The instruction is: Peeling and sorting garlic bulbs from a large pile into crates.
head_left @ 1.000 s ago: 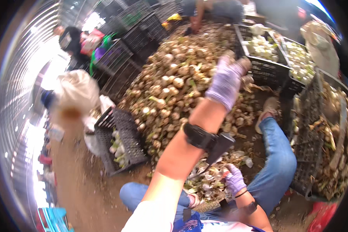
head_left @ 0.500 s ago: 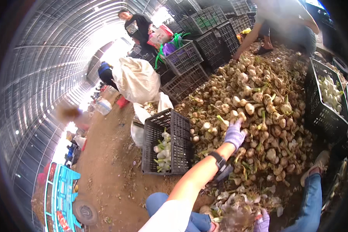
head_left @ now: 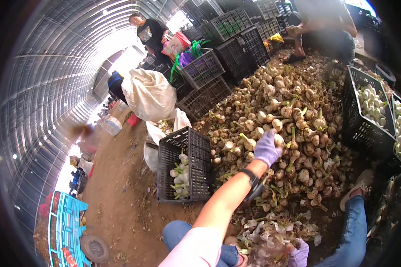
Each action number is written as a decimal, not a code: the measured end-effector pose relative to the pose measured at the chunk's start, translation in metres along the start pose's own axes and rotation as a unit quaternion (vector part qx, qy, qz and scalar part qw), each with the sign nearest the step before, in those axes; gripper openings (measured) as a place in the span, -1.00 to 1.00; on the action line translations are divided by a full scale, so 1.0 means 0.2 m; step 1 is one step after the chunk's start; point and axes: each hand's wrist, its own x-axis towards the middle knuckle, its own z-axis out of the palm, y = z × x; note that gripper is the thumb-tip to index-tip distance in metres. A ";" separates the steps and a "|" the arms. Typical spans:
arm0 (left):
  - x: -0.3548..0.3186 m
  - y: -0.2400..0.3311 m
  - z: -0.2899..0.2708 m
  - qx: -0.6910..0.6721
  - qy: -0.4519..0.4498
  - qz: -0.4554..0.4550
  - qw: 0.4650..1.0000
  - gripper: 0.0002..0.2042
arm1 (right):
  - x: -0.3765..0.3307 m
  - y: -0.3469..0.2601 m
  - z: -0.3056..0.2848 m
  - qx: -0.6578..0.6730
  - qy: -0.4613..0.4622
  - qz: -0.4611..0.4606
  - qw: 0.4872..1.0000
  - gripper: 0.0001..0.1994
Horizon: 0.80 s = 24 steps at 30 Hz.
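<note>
A large heap of garlic bulbs (head_left: 307, 147) with dry roots and cut stalks lies in front of me. My left hand (head_left: 267, 150), in a purple glove with a dark watch on the wrist, reaches onto the heap. Its fingers close around a garlic bulb (head_left: 279, 140) at the near side of the pile. Low in the view, my right hand (head_left: 299, 254), gloved in purple too, is closed beside a scatter of peeled garlic skins (head_left: 265, 238). What it grips is hidden.
A black crate (head_left: 200, 171) with white peeled garlic stands left of the heap; another crate (head_left: 367, 120) is at the right. Stacked crates (head_left: 229, 49) and a white sack (head_left: 149, 95) stand behind. A person (head_left: 327, 33) crouches at the far side. A blue cart (head_left: 69, 227) sits left.
My left hand's fingers have closed around a garlic bulb. The crouching person's arm has drawn back from the heap. The view has shifted slightly.
</note>
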 end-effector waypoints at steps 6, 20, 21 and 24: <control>-0.82 0.13 -0.18 -0.543 -0.239 -0.011 0.805 -0.31 | 0.04 0.25 0.03 0.015 -0.023 -0.252 0.967 -0.72; -1.80 0.17 -0.41 -0.619 -0.130 0.055 0.772 -0.40 | -0.29 0.14 0.20 0.237 -0.112 -0.204 0.943 -0.52; -1.81 0.17 -0.41 -0.620 -0.130 0.056 0.772 -0.40 | -0.29 0.16 0.21 0.236 -0.113 -0.206 0.943 -0.52; -1.85 0.16 -0.40 -0.567 -0.115 0.048 0.814 -0.42 | -0.35 0.10 0.24 0.226 -0.095 -0.181 0.952 -0.51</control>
